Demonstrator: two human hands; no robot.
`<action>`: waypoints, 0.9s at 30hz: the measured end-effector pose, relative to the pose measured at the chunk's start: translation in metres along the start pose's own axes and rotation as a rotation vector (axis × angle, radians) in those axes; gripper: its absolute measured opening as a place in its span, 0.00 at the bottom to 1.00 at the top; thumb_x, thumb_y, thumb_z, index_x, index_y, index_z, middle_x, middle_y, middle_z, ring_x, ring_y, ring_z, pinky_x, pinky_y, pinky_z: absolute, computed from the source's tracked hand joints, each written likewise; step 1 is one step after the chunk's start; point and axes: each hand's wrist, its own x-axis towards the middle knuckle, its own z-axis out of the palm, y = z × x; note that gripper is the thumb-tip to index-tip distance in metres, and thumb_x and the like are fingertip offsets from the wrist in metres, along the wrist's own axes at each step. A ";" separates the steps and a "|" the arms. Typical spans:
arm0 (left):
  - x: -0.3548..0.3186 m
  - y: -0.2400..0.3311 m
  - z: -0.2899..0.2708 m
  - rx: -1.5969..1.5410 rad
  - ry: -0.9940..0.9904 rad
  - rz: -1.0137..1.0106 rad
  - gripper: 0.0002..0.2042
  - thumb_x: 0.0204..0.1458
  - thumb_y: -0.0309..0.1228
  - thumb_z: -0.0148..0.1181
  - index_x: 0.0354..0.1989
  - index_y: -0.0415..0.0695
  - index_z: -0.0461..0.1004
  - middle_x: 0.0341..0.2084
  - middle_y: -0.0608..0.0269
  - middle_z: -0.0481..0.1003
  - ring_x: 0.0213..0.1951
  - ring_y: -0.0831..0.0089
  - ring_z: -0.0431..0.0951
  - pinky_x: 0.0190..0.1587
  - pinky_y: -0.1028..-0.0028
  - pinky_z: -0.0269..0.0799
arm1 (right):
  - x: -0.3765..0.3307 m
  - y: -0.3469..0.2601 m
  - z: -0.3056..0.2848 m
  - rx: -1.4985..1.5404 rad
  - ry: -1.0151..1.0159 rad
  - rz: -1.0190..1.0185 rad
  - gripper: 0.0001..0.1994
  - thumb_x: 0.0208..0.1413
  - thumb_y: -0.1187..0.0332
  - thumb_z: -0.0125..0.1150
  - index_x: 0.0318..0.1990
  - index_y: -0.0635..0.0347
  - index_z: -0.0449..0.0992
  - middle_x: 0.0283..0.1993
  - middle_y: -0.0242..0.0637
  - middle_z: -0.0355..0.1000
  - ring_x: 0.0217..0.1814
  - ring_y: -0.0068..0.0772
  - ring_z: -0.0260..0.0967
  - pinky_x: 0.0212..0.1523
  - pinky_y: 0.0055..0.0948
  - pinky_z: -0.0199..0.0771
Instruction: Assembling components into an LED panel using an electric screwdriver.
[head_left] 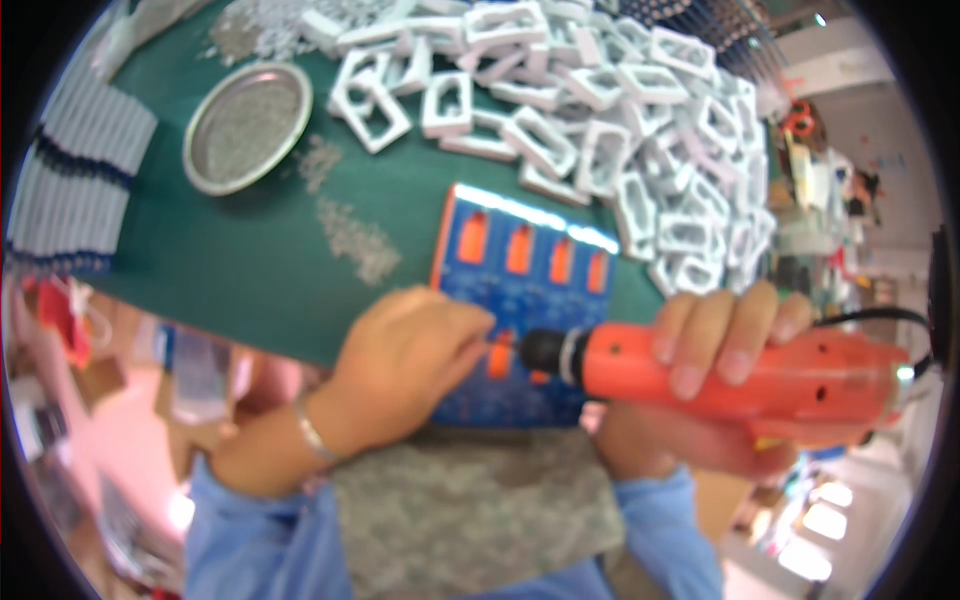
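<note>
My right hand is wrapped round a red electric screwdriver with a black nose, held nearly level and pointing left. Its tip reaches over a blue plate with orange-lined slots, which lies at the near edge of the green table. My left hand is at the plate's left side, thumb and fingers pinched together close to the screwdriver's tip. Whatever sits between those fingertips is too small and blurred to make out. The right thumb side and the lower part of the plate are partly hidden.
A large heap of white rectangular frames covers the far right of the table. A round metal dish stands at the left, with small loose pieces scattered beside it. White parts are stacked in rows at the far left. A black cord trails from the screwdriver.
</note>
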 end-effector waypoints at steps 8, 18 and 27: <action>-0.003 -0.006 0.003 0.077 0.031 0.168 0.18 0.40 0.22 0.69 0.41 0.42 0.71 0.30 0.61 0.76 0.30 0.60 0.74 0.34 0.64 0.69 | 0.000 0.000 0.004 -0.051 -0.029 0.024 0.34 0.41 0.52 0.75 0.48 0.62 0.61 0.33 0.36 0.65 0.27 0.30 0.67 0.33 0.32 0.67; 0.002 -0.007 0.005 0.155 -0.109 0.049 0.24 0.39 0.19 0.66 0.49 0.39 0.68 0.34 0.62 0.76 0.37 0.60 0.74 0.41 0.64 0.67 | 0.002 0.008 -0.005 -0.145 -0.191 0.118 0.36 0.37 0.54 0.79 0.49 0.59 0.63 0.35 0.41 0.69 0.30 0.42 0.71 0.36 0.39 0.71; -0.001 -0.008 0.005 0.165 -0.097 -0.015 0.24 0.41 0.26 0.64 0.50 0.41 0.68 0.36 0.58 0.73 0.40 0.58 0.73 0.42 0.61 0.65 | 0.003 0.016 0.011 -0.199 -0.164 0.176 0.32 0.41 0.55 0.76 0.47 0.59 0.62 0.32 0.43 0.69 0.29 0.43 0.71 0.36 0.42 0.74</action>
